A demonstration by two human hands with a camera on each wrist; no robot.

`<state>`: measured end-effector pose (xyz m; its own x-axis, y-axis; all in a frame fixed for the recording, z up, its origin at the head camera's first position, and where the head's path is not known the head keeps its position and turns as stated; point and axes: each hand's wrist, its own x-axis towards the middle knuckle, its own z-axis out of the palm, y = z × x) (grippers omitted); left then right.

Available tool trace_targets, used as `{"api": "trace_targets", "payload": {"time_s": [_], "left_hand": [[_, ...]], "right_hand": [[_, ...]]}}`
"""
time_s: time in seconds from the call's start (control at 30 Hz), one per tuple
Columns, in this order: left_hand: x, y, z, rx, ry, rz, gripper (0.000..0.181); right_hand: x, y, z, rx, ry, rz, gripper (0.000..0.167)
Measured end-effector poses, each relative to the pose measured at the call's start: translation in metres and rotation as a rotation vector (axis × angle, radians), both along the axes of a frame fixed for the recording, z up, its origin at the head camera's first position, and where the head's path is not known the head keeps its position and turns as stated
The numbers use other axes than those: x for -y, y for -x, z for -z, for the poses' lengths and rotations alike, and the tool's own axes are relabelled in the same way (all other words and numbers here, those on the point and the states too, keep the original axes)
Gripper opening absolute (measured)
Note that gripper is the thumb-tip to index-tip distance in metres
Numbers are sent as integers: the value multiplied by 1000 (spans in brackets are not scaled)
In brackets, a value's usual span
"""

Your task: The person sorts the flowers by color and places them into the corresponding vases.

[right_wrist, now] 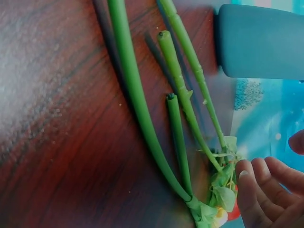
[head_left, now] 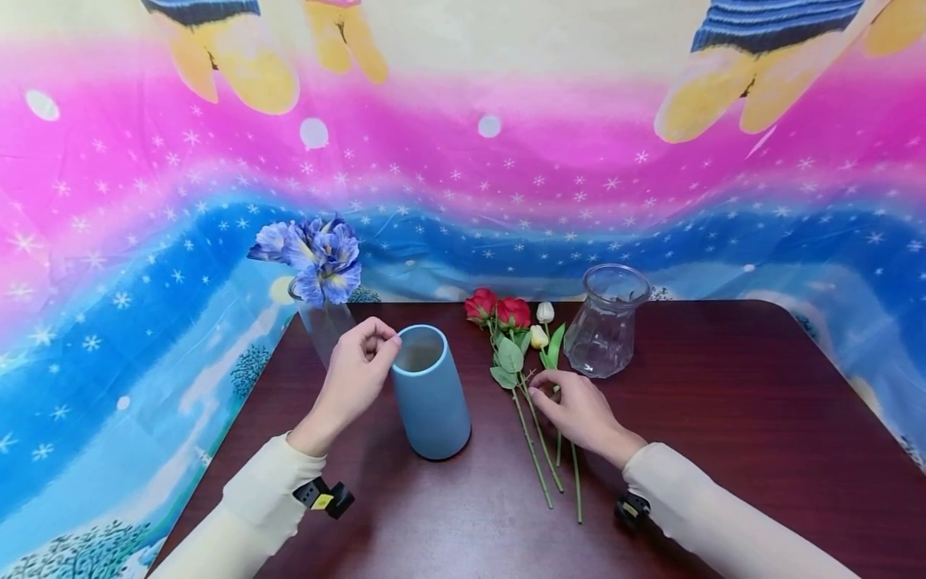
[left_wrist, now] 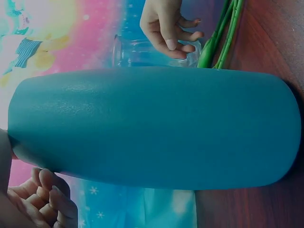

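A blue-grey vase (head_left: pixel 434 410) stands upright on the table. My left hand (head_left: pixel 354 366) pinches its rim at the left side; in the left wrist view the curled fingers of the left hand (left_wrist: pixel 45 199) lie beside the vase's mouth end. Right of the vase lie red roses (head_left: pixel 513 313) and pale tulips (head_left: pixel 538 336), blooms pointing away. My right hand (head_left: pixel 582 410) hovers over their stems, fingers loosely bent and holding nothing. In the right wrist view the right hand (right_wrist: pixel 270 194) is near the leaves, with bare green stems (right_wrist: pixel 137 102) reaching across the table.
A clear glass vase (head_left: pixel 604 338) stands at the back, right of the tulips. Behind my left hand is another clear vase (head_left: pixel 318 330) holding blue-purple flowers (head_left: pixel 325 261). A patterned cloth (head_left: pixel 463 185) hangs behind the dark wooden table (head_left: pixel 738 402).
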<state>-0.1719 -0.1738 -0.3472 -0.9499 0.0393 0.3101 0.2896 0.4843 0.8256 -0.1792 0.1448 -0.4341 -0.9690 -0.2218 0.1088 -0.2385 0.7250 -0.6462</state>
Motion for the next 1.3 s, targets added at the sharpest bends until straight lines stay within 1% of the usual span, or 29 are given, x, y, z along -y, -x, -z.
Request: {"api": "trace_targets", "payload": {"time_s": [0.23, 0.4, 0.57, 0.73, 0.9, 0.97, 1.07, 1.2, 1.3], "left_hand": [[-1, 2, 3, -20, -29, 24, 10], [-2, 3, 6, -33, -55, 35, 11], [-3, 6, 10, -53, -70, 39, 11], [-3, 6, 11, -64, -71, 31, 12], [-3, 5, 11, -65, -84, 29, 12], [-4, 6, 11, -66, -91, 33, 11], [-5, 6, 11, -69, -97, 38, 11], [-5, 5, 10, -71, -106, 36, 12], [-4, 4, 11, -70, -109, 34, 12]], "right_hand": [[5, 5, 8, -15, -128, 21, 12], [12, 8, 14, -25, -194, -18, 25], [20, 9, 18, 12, -259, -50, 38], [28, 9, 19, 53, -306, -56, 44], [33, 12, 20, 52, -333, -73, 48], [33, 13, 20, 46, -326, -78, 47], [30, 14, 21, 68, -291, -72, 46], [23, 16, 19, 81, -185, -73, 46], [16, 14, 16, 56, -95, -110, 43]]}}
